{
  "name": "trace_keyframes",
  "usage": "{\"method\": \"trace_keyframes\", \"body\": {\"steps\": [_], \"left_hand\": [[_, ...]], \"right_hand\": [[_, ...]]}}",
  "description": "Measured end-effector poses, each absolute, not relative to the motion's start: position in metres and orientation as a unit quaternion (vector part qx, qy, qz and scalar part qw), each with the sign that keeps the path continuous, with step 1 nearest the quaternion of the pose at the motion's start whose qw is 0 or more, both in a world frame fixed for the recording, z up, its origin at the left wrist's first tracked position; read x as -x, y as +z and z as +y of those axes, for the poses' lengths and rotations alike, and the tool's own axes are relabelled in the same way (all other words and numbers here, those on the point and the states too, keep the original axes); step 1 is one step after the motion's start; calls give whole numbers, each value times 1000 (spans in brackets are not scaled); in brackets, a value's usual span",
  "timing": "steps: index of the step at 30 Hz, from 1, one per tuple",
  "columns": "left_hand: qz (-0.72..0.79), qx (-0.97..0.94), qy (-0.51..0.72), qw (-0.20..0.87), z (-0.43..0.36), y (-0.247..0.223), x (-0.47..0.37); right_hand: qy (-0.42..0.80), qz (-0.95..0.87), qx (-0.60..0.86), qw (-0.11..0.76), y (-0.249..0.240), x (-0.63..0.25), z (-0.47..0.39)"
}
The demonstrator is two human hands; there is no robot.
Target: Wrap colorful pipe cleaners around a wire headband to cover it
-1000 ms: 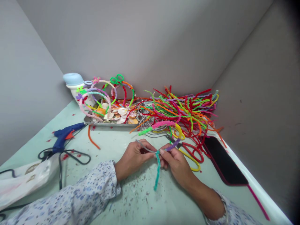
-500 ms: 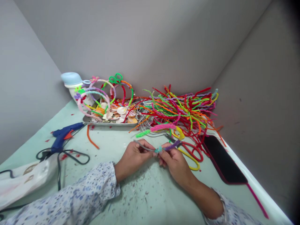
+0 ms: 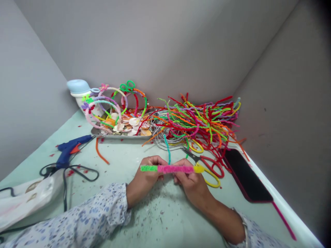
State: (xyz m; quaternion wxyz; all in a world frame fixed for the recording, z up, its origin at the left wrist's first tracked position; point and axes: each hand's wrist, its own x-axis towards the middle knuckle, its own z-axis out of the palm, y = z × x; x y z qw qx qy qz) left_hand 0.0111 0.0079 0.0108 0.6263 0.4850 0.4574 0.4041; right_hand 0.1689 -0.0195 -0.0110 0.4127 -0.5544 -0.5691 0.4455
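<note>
A headband (image 3: 176,169) wrapped in green, pink and yellow pipe cleaner is turned edge-on, its coloured stretch crossing in front of both hands. My left hand (image 3: 146,179) is closed on it at the left, fingers partly hidden behind the band. At the right, my right hand (image 3: 192,182) is closed on it too, thumb and fingers pinched near the middle. A teal pipe cleaner (image 3: 168,150) sticks up from between my hands; its lower end is hidden. Behind my right hand lie scissors with red handles (image 3: 212,165) and a yellow-handled pair (image 3: 213,179).
A metal tray (image 3: 124,137) holds shells and finished headbands (image 3: 89,119), beside a white bottle (image 3: 80,91). A heap of pipe cleaners (image 3: 204,117) lies back right, near a black phone (image 3: 247,177). At left are a blue glue gun (image 3: 68,148) and a plastic bag (image 3: 33,196).
The headband has turned from an arch standing beyond my hands to edge-on in front of them. The teal pipe cleaner's loose length now points up and away. Both hands stay close together.
</note>
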Motion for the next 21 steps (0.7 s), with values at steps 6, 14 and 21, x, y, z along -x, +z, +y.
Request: {"method": "trace_keyframes", "body": {"steps": [6,14,21], "left_hand": [[486,-523,361,599,9,6,-14],[508,-556,343,561,11,-3,-14],[512,-526,342,586,10,3,-14]], "right_hand": [[427,-557,578,417,-16,-168,-17],[462,-557,525,448,-21,-169,-16],[446,-584,514,442,-21,-168,-19]]}}
